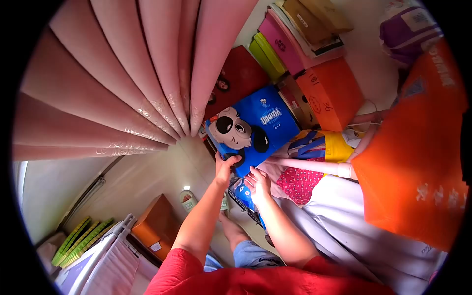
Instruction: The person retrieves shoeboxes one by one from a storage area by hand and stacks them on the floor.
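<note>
A blue cardboard box (268, 135) with a cartoon animal face and white lettering is tilted in front of me, its printed lid facing up. My left hand (226, 167) grips its near left corner, thumb on top and fingers below the edge. Just off the near edge is my right hand (258, 184), palm turned inward and fingers apart. Its fingertips are close to the box; whether they touch it I cannot tell. Beyond the box lies a dark red box (243, 69) with small printed figures.
Pink curtains (142, 64) hang on the left. An orange box (330, 91), a lime-green box (268, 55) and a pink box (281, 42) are stacked behind. A large orange bag (418, 152) stands right, beside a pale pink rail (314, 166). Light green slippers (188, 199) lie on the floor.
</note>
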Action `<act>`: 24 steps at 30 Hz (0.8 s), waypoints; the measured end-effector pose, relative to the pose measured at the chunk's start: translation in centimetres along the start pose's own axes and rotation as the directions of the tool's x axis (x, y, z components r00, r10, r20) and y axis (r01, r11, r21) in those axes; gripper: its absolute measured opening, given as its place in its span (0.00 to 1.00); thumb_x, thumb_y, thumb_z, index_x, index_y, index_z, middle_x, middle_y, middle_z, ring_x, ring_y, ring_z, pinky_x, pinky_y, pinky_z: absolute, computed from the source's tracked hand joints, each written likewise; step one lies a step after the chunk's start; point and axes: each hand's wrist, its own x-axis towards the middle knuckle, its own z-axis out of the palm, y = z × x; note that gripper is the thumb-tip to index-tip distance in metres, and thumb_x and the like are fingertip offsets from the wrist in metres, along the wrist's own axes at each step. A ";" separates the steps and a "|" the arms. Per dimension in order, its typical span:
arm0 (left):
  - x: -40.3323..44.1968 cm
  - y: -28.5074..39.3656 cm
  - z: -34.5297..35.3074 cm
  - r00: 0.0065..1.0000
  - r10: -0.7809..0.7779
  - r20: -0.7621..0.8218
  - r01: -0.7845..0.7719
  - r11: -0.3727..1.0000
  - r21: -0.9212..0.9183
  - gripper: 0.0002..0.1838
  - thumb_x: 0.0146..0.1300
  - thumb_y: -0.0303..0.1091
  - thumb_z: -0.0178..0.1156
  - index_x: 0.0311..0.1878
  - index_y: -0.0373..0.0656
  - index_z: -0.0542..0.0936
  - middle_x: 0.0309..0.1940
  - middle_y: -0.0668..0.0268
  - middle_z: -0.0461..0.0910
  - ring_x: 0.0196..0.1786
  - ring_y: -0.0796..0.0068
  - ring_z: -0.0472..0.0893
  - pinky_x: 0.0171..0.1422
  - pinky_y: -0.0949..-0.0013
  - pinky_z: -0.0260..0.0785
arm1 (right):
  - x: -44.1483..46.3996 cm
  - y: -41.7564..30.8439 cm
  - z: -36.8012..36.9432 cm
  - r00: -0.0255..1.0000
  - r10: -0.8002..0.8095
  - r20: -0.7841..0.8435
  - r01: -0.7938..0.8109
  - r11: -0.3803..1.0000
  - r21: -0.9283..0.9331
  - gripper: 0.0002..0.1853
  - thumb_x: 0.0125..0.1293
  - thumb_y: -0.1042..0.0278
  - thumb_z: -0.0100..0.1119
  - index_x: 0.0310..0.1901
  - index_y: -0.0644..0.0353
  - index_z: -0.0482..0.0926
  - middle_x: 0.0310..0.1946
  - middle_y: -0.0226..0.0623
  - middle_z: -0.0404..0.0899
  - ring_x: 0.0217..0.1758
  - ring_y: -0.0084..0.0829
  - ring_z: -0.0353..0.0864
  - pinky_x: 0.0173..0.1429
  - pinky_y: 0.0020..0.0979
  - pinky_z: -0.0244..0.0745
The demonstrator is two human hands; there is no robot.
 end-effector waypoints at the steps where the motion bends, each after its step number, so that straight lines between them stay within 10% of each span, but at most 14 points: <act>1: -0.5 -0.1 -0.3 1.000 0.006 -0.001 -0.006 1.000 0.003 0.40 0.40 0.36 0.68 0.58 0.42 0.60 0.48 0.58 0.70 0.51 0.61 0.72 0.52 0.58 0.67 | -0.6 0.2 -0.1 1.000 -0.001 0.006 0.000 1.000 0.003 0.17 0.52 0.58 0.68 0.38 0.54 0.73 0.35 0.30 0.72 0.41 0.30 0.72 0.49 0.35 0.67; 8: -13.1 -0.1 -4.4 0.998 0.010 0.058 0.010 0.945 -0.326 0.29 0.49 0.37 0.60 0.56 0.45 0.65 0.46 0.62 0.72 0.48 0.66 0.74 0.49 0.63 0.71 | -9.6 -1.8 -1.8 0.951 -0.012 0.310 -0.031 0.990 0.134 0.38 0.52 0.65 0.68 0.62 0.46 0.56 0.53 0.31 0.67 0.54 0.31 0.66 0.53 0.39 0.64; 17: -36.6 -4.8 -5.8 0.959 0.279 -0.041 -0.281 0.930 -0.238 0.37 0.48 0.39 0.61 0.62 0.39 0.62 0.54 0.61 0.71 0.56 0.61 0.72 0.61 0.57 0.65 | -24.1 0.3 -7.3 0.745 -0.209 0.633 0.174 0.978 0.118 0.51 0.45 0.76 0.66 0.69 0.51 0.43 0.58 0.37 0.62 0.62 0.34 0.62 0.63 0.36 0.62; 21: -44.9 -11.2 -9.8 0.984 0.111 0.138 -0.085 0.980 -0.179 0.43 0.50 0.44 0.66 0.66 0.40 0.56 0.58 0.61 0.67 0.60 0.61 0.68 0.64 0.60 0.60 | -28.8 2.1 -13.9 0.726 -0.191 0.660 0.188 0.979 0.076 0.49 0.40 0.76 0.63 0.67 0.52 0.51 0.51 0.35 0.68 0.57 0.32 0.67 0.61 0.33 0.62; 24: -50.8 -13.4 -14.2 0.927 0.279 0.251 -0.173 0.912 -0.372 0.46 0.51 0.59 0.62 0.68 0.44 0.57 0.64 0.61 0.63 0.65 0.59 0.63 0.68 0.56 0.55 | -32.2 3.0 -20.0 0.606 -0.303 0.735 0.347 0.933 0.099 0.54 0.38 0.72 0.65 0.70 0.55 0.46 0.53 0.37 0.68 0.57 0.34 0.67 0.61 0.32 0.63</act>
